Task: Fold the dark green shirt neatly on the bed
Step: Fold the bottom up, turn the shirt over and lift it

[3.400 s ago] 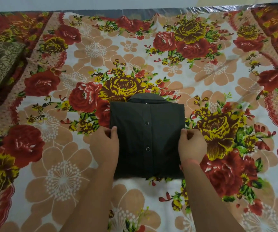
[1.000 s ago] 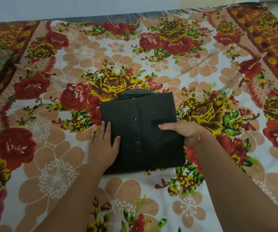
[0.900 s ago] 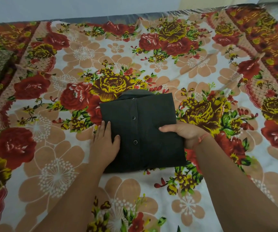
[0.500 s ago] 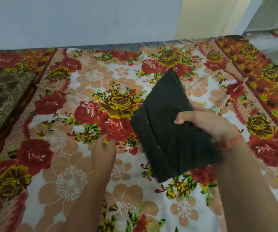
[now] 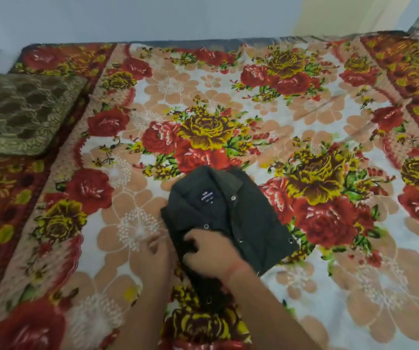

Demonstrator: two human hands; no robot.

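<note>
The folded shirt lies collar-up mid-bed, slightly askew, the right hand curled with its fingers gripping the near edge and the left hand loosely spread beside it, so squaring and smoothing likely remain.

Olive lace-patterned cushion lay at the far left, pale blue wall behind; cream door stood far right

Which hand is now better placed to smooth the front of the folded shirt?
The right hand, I think: it already lies on the dark green shirt near the buttons. The left hand rests on the bedsheet beside the shirt's edge.
</note>
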